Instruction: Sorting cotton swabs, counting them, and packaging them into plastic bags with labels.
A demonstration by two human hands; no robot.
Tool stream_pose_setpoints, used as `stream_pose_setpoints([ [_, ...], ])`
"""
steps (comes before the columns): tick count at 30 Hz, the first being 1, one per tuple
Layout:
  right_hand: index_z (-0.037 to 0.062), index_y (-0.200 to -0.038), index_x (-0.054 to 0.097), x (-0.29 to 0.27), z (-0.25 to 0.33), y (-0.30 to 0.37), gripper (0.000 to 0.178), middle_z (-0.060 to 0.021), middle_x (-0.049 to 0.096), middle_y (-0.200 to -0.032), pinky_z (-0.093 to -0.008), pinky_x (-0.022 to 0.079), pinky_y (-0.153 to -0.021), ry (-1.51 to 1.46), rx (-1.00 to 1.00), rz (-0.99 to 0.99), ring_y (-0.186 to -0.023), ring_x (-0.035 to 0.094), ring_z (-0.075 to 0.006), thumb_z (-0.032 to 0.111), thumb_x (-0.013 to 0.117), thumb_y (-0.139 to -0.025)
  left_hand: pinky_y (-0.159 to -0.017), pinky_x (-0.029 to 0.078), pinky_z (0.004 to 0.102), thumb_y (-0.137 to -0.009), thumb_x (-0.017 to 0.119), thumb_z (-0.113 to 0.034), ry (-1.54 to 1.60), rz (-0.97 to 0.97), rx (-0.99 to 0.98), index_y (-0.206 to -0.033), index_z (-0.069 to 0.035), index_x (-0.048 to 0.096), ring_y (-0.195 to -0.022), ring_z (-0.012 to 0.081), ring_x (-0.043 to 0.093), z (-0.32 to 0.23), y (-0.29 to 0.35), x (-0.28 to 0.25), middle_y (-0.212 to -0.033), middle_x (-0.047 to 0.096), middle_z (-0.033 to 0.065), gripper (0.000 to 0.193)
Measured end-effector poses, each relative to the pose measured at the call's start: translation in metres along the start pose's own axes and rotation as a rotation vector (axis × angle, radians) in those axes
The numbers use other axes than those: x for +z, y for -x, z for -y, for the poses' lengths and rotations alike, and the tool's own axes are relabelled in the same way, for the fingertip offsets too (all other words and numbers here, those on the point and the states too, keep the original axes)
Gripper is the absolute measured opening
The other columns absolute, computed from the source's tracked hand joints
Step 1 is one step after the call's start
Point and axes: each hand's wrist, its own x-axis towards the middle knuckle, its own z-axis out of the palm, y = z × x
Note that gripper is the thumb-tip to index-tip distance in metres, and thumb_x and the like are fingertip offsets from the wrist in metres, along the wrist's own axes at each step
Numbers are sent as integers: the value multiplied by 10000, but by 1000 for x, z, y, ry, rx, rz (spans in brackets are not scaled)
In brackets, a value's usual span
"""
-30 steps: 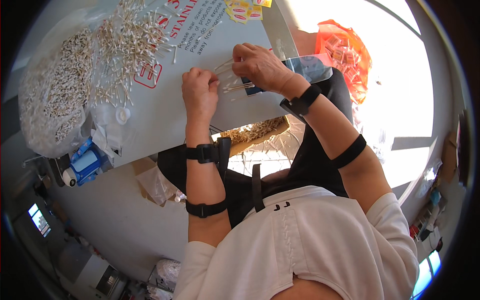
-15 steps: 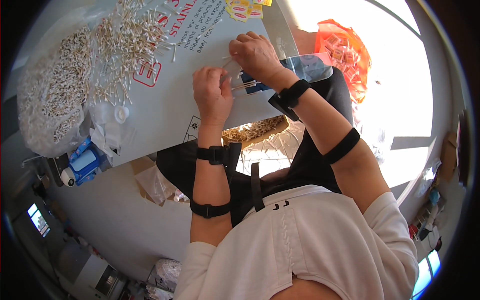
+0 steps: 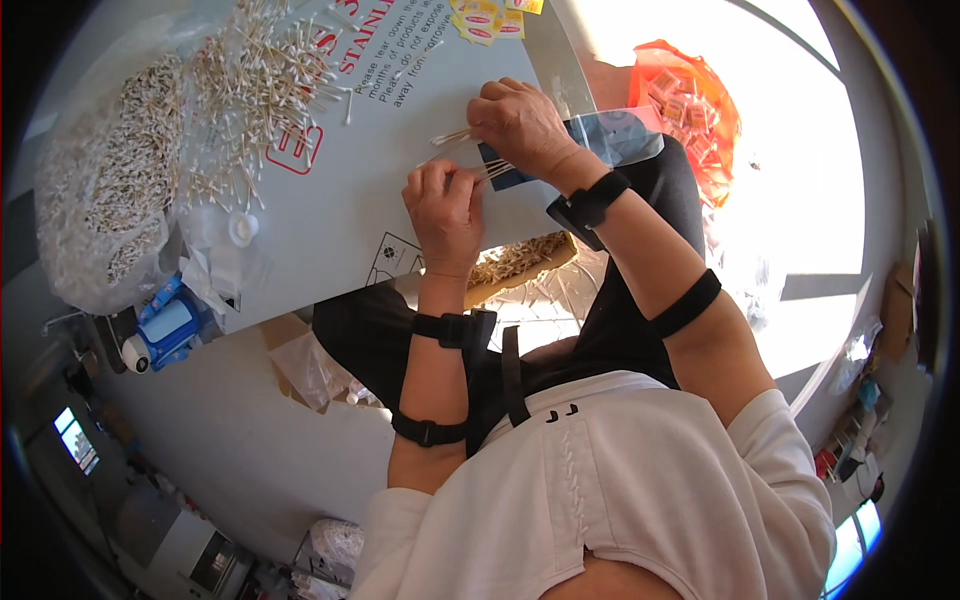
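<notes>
At the near part of the table, my left hand [image 3: 445, 218] is closed, its thumb and fingertips pinched at the ends of a few cotton swabs [image 3: 494, 171]. These swabs lie over a dark blue piece [image 3: 512, 181] on the tabletop. Just beyond, my right hand [image 3: 528, 128] is curled, with a small bunch of cotton swabs [image 3: 452, 137] sticking out to the left from its fingers. Its palm side is hidden. A clear bluish plastic bag [image 3: 620, 135] lies beside the right wrist at the table's edge.
A heap of loose cotton swabs [image 3: 250, 90] covers the table's far left, next to a big clear bag of swabs [image 3: 125, 170]. Yellow packets [image 3: 490, 20] lie at the back. An orange-red bag [image 3: 735, 120] of small packs stands right; below the table sits a box of sticks [image 3: 515, 262].
My left hand has moved right and nearer to me, toward the swabs over the dark blue piece. My right hand has shifted slightly nearer; a bunch of swabs now shows at its fingers.
</notes>
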Motion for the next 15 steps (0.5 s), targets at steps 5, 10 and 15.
stream_pose_setpoints([
  [5, 104, -794, 611, -4, 4, 5, 116, -40, 555, -851, -372, 435, -797, 41, -31, 58, -923, 539, -248, 131, 669, -697, -840, 381, 410, -701, 726, -218, -39, -179, -46, -974, -96, 604, -980, 285, 466, -3, -18, -1, -1036, 535, 55, 324],
  [10, 95, -880, 597, -18, 3, 13, 300, -56, 534, -981, -385, 419, -835, -195, -99, 124, -983, 503, -268, 75, 727, -611, -889, 342, 421, -696, 737, -239, -100, 41, -29, -1003, -109, 598, -1042, 282, 452, 10, -24, -15, -1075, 531, 45, 361],
  [15, 87, -904, 583, -18, 1, 24, 353, -64, 528, -1006, -380, 432, -815, -172, -105, 75, -970, 505, -288, 61, 738, -587, -834, 357, 407, -658, 747, -143, -94, 147, -37, -917, -108, 582, -993, 259, 473, 5, -31, -14, -984, 534, 28, 308],
])
